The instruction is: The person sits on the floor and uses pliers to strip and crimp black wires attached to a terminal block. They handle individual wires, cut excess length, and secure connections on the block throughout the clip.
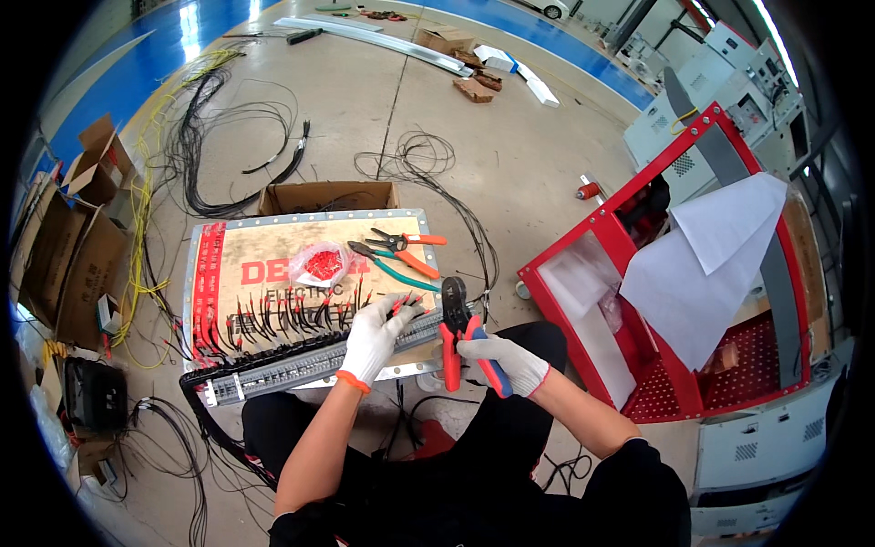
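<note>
Crimping tool (460, 333) with red and blue handles: held upright in the right hand (506, 360), fingers wrapped around the handles, dark head up near the edge of the panel (273, 273). Judged rigid and fairly heavy for its size; best gripped low on the sleeved handles for leverage.

Black wires with red ferrule ends (273, 314): a row stands up from the terminal strip (310, 365) along the panel's near edge. Left hand (378, 333), gloved in white, pinches a few of these wire ends (401, 305) between fingertips, just beside the tool head. The wires look thin, limp and light; hold close to the tip so the end stays steady.

On the panel behind: a clear bag of red ferrules (321, 263), pliers with orange handles (406, 242), and a teal and orange handled cutter (392, 264).

Around: concrete floor (510, 155) with loose black cable (228, 128), cardboard boxes (68, 237) at left, a red framed cabinet (674, 273) at right.
</note>
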Tool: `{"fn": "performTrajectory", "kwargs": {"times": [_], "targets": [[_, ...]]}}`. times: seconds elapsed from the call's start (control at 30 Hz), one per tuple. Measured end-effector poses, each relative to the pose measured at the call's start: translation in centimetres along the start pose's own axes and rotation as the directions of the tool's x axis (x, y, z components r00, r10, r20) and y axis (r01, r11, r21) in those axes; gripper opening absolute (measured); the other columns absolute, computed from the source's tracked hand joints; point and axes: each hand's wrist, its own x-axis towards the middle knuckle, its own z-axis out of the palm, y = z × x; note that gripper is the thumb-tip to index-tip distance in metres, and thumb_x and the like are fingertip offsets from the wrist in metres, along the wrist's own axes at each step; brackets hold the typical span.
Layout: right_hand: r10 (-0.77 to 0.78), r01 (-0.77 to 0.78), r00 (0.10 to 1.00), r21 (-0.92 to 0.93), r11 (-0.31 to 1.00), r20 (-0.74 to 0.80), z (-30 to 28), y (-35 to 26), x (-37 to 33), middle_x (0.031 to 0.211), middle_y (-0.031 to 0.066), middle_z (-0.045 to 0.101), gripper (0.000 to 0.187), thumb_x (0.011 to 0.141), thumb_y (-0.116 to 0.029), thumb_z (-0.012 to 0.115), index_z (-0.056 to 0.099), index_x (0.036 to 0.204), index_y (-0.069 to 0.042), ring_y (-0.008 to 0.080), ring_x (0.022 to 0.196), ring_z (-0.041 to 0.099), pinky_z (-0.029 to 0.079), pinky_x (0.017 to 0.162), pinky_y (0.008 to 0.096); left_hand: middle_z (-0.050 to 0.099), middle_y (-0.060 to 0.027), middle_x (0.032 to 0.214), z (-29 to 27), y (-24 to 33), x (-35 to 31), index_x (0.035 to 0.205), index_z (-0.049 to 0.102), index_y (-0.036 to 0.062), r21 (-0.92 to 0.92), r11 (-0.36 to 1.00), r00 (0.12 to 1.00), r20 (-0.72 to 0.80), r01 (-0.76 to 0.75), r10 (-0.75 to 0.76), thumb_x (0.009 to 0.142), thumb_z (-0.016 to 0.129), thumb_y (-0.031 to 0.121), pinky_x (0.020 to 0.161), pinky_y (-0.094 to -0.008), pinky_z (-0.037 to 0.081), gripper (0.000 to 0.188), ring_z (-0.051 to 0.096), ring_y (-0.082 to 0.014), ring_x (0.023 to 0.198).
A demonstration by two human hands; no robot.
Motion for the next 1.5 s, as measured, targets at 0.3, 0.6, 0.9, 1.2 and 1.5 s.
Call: {"fn": "performTrajectory", "kwargs": {"times": [0.3, 0.6, 0.9, 1.2, 1.5], "targets": [[0.066, -0.075, 0.997, -0.214, 0.974, -0.046, -0.1, -2.0, 0.5, 0.105, 0.0081, 0.061, 0.062, 0.081, -0.036, 0.080, 0.055, 0.123, 0.003, 0.0124, 0.093, 0.058, 0.049, 0.081, 0.0259, 0.073, -0.0122, 0.101, 1.1, 1.5, -0.3, 0.123, 0.063, 0.0025, 0.046, 0.999, 0.998, -0.069, -0.004, 0.007, 0.097, 0.059, 0.018, 0.075, -0.0282, 0.054, 0.031, 0.070, -0.0166, 0.085], [0.062, -0.056, 0.998, -0.535, 0.843, -0.006, -0.3, -3.1, 1.0, 0.089, 0.0062, 0.060, 0.059, 0.081, -0.043, 0.075, 0.056, 0.115, 0.002, 0.0117, 0.075, 0.058, 0.048, 0.067, 0.0263, 0.072, -0.0156, 0.097, 1.1, 1.3, -0.1, 0.108, 0.070, 0.0015, 0.299, 0.953, 0.996, -0.067, -0.042, 0.065, 0.096, 0.061, 0.027, 0.081, -0.0326, 0.051, 0.029, 0.068, -0.0228, 0.091], [0.061, -0.120, 0.992, -0.694, 0.710, -0.109, 2.3, -5.1, -0.3, 0.095, 0.0094, 0.064, 0.073, 0.076, -0.048, 0.076, 0.055, 0.124, 0.003, 0.0143, 0.080, 0.060, 0.049, 0.071, 0.0279, 0.070, -0.0154, 0.088, 0.8, 0.6, 0.1, 0.104, 0.071, 0.0026, 0.228, 0.974, 0.999, -0.053, 0.002, 0.011, 0.094, 0.063, 0.028, 0.074, -0.0331, 0.052, 0.029, 0.068, -0.0222, 0.080], [-0.071, -0.004, 0.995, -0.771, 0.637, -0.064, 1.7, -2.6, 1.0, 0.089, 0.0133, 0.062, 0.075, 0.079, -0.043, 0.073, 0.049, 0.128, 0.007, 0.0202, 0.079, 0.063, 0.051, 0.070, 0.0330, 0.069, -0.0130, 0.079, 0.9, 1.7, -0.6, 0.102, 0.070, 0.0004, 0.247, 0.969, 0.997, -0.075, -0.003, 0.023, 0.094, 0.064, 0.026, 0.067, -0.0317, 0.051, 0.027, 0.066, -0.0177, 0.069], [-0.230, 0.017, 0.964, -0.834, 0.552, -0.132, 0.6, 0.7, 2.9, 0.085, 0.0182, 0.065, 0.051, 0.080, -0.035, 0.073, 0.055, 0.111, 0.001, 0.0299, 0.072, 0.066, 0.052, 0.068, 0.0382, 0.070, -0.0118, 0.078, 1.1, 1.7, -0.5, 0.102, 0.071, 0.0001, 0.258, 0.966, 0.998, -0.055, -0.013, 0.028, 0.094, 0.065, 0.024, 0.065, -0.0290, 0.049, 0.026, 0.064, -0.0139, 0.068]]}}
